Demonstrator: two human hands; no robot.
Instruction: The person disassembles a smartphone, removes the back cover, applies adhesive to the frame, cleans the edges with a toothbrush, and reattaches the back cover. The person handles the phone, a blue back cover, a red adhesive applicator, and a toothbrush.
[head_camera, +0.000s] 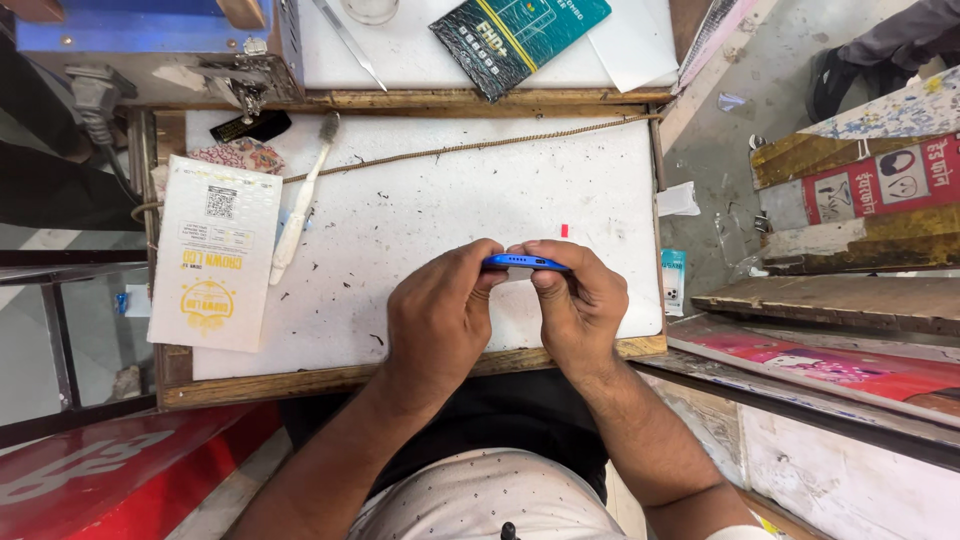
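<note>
White and speckled with dark crumbs, the work mat (420, 200) lies in a wooden tray, and over its near half both hands meet on a slim blue phone (526, 262) held edge-up, its port side toward the camera. The left hand (440, 315) pinches one end, thumb and fingers closed on the frame; the right hand (580, 305) is clamped on the other end the same way. To do this well, I judge the pressure should stay even along the edge and the phone low over the mat. A white toothbrush (300, 205) and a white printed box (215, 255) lie to the left, well apart.
</note>
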